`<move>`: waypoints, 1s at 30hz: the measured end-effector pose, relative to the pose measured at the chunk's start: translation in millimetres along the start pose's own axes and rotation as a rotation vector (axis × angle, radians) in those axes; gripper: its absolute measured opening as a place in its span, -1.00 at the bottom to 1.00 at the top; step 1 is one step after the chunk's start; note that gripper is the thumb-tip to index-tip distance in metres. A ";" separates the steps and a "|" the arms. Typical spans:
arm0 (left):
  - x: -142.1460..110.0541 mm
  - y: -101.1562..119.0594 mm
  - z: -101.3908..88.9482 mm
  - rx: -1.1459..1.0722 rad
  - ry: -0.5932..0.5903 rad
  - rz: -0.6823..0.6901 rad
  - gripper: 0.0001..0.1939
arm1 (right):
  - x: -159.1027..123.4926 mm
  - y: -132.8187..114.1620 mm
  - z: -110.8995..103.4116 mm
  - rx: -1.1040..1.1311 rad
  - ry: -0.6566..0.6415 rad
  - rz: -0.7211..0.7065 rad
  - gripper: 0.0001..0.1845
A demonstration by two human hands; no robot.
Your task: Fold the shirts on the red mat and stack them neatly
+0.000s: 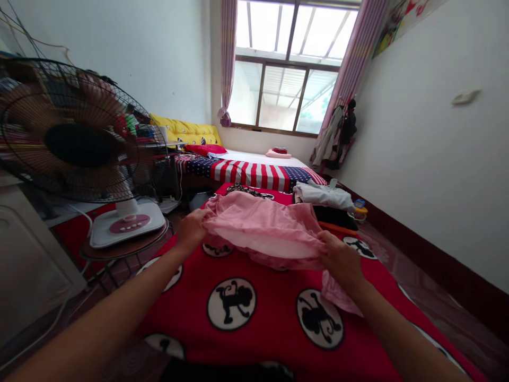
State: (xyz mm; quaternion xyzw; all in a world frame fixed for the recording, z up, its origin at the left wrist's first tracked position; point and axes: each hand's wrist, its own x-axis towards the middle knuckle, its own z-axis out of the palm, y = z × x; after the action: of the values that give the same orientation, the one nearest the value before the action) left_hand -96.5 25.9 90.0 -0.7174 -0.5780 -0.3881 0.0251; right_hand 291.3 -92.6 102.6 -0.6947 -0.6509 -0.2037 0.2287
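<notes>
A pink garment (264, 225) is held above a red blanket (270, 318) printed with round black-and-white cartoon patches. My left hand (191, 231) is closed on the garment's left edge. My right hand (341, 259) is closed on its right edge, and a flap of the pink cloth hangs down under that wrist. The cloth is folded over itself between the hands.
A running table fan (79, 140) stands on a small round stand at the left. Folded grey, black and orange clothes (328, 204) lie at the blanket's far right. Beyond lies a bed with a stars-and-stripes cover (254, 172). A white wall (429, 159) runs along the right.
</notes>
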 end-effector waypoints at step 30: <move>-33.8 -46.0 -43.9 -0.120 -0.541 0.278 -0.72 | -88.9 123.5 -0.1 0.090 -0.198 0.213 -0.73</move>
State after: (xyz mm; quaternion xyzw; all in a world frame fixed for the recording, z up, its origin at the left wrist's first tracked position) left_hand -159.8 -7.6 81.8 -0.8670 -0.4363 -0.2094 -0.1192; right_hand 408.3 -170.7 44.6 -0.7655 -0.6014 -0.0795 0.2146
